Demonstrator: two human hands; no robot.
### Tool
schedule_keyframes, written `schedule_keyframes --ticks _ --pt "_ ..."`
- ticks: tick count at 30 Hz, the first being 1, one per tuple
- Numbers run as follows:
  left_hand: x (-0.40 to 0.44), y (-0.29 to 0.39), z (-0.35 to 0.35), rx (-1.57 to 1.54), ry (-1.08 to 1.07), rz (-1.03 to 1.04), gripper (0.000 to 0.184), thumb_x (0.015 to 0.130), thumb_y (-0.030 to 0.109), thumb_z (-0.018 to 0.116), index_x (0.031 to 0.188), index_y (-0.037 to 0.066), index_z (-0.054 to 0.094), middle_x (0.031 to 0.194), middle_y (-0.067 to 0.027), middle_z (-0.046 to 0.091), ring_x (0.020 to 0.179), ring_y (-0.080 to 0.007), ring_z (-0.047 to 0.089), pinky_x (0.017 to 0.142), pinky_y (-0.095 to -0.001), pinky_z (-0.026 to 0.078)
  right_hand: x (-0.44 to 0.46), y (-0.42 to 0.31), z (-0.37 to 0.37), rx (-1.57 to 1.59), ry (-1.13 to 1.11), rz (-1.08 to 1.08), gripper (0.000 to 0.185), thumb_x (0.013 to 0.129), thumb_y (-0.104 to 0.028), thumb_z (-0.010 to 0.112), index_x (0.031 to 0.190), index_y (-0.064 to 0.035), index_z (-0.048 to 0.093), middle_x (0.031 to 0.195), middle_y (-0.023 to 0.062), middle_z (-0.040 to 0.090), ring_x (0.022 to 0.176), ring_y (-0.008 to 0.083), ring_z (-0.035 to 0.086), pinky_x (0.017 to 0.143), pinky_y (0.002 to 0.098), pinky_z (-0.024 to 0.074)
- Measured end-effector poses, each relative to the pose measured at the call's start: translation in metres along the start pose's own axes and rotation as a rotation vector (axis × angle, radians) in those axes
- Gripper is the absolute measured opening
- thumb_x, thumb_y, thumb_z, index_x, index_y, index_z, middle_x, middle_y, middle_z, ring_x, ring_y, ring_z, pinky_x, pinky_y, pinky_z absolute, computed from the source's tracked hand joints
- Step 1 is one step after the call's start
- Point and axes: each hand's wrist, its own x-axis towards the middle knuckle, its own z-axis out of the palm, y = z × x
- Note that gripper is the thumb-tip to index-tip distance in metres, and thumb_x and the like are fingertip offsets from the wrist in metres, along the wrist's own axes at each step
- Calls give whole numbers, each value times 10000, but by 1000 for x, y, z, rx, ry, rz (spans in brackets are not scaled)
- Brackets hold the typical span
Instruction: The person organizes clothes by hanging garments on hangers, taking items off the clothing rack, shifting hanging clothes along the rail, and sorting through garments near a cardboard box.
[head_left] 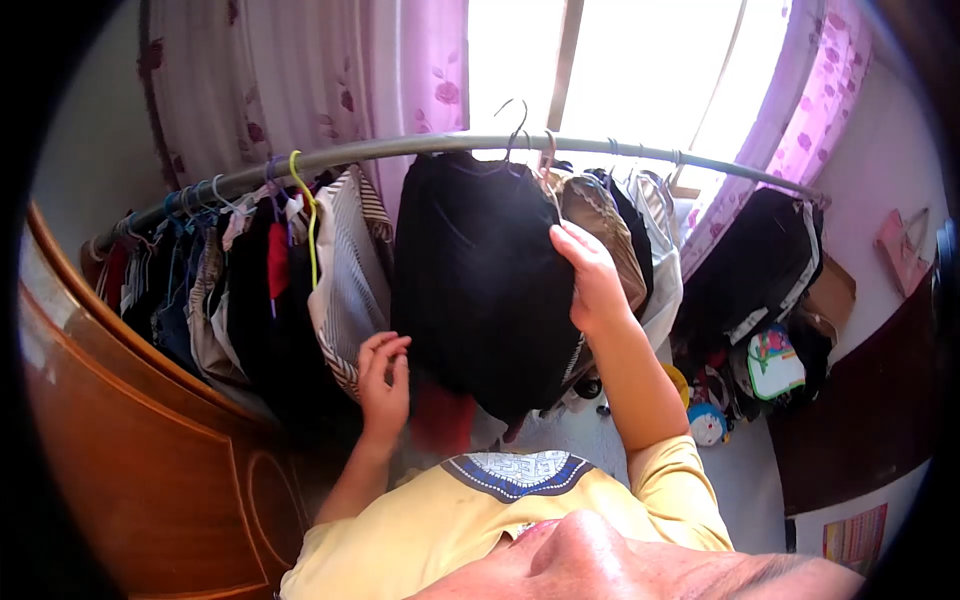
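Observation:
A black garment [480, 270] hangs in the middle on a dark wire hanger [518, 125], whose hook rises above the metal rail; I cannot tell whether the hook rests on it. My right hand [592, 272] is closed on the garment's right edge, thumb in front and the other fingers mostly hidden. Lower left, my left hand [382, 385] holds nothing, its fingers loosely bent and apart. It is between the black garment and a striped shirt [345, 270], close to both.
The curved metal rail [380, 148] carries several clothes on both sides, including a yellow hanger [308, 215]. A wooden cabinet [130, 450] stands at left. Behind are purple floral curtains [290, 70] and a bright window [640, 70]. A pink bag [902, 250] hangs on the right wall.

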Motion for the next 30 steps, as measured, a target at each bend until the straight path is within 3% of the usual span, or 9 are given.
schedule_keyframes --ticks 4,6,7,9,11,13,17,20,30 --pt "-10 -4 -11 -3 1 -1 211 985 -20 622 1164 29 722 1289 -113 586 1066 -188 626 845 -274 542 77 75 -27 -171 118 -105 444 1010 -208 688 1357 50 590 1283 118 675 1151 223 649 1013 350 501" --pt "-12 -21 -15 61 11 79 206 1004 -26 605 1174 24 710 1311 -96 573 940 -113 640 773 -233 546 72 83 -35 -433 63 -197 419 1007 -212 685 1336 36 605 1260 122 674 1154 224 634 1028 364 487" --pt "-12 -24 -18 81 16 91 217 997 -36 604 1178 19 709 1297 -108 584 933 -124 647 781 -248 553 52 70 -32 -665 -4 -262 402 1003 -204 683 1326 24 612 1246 122 675 1156 222 627 1031 367 483" --pt "-11 -17 -24 33 22 62 224 986 -46 605 1165 26 718 1247 -129 608 977 -189 659 830 -280 563 -3 18 -4 -1038 46 -686 374 996 -208 668 1307 -5 622 1211 120 675 1159 214 617 1025 362 485" --pt "-10 -18 -25 11 0 32 228 984 -56 597 1158 25 719 1221 -140 619 971 -215 668 841 -295 572 -66 -62 33 -1193 228 -1293 362 994 -218 654 1296 -21 626 1187 118 676 1155 208 616 1014 355 492" --pt "-9 -24 -20 10 -56 -23 227 992 -67 581 1157 14 713 1216 -142 619 914 -202 676 816 -293 580 -116 -121 54 -1272 15 -1551 357 995 -216 652 1293 -21 630 1181 117 677 1148 210 618 1008 355 494" --pt "1 -27 3 -51 -129 37 236 1000 -70 560 1160 15 711 1219 -120 623 881 -160 668 789 -272 558 -152 -154 85 -1571 -866 -1338 347 997 -213 648 1286 -21 636 1170 116 680 1134 212 622 998 356 499" --pt "12 -19 22 -61 -197 79 226 976 -82 573 1128 12 710 1170 -121 647 817 -170 672 768 -287 552 -142 -132 86 -1603 -1205 -1044 341 999 -211 645 1281 -20 641 1161 115 682 1123 214 625 990 357 502" --pt "9 -6 47 -83 -329 77 232 956 -92 588 1101 9 738 1151 -126 657 808 -160 678 748 -269 555 -122 -87 61 -1448 -1277 -890 319 1004 -203 636 1264 -19 658 1131 111 689 1087 220 635 964 361 513"
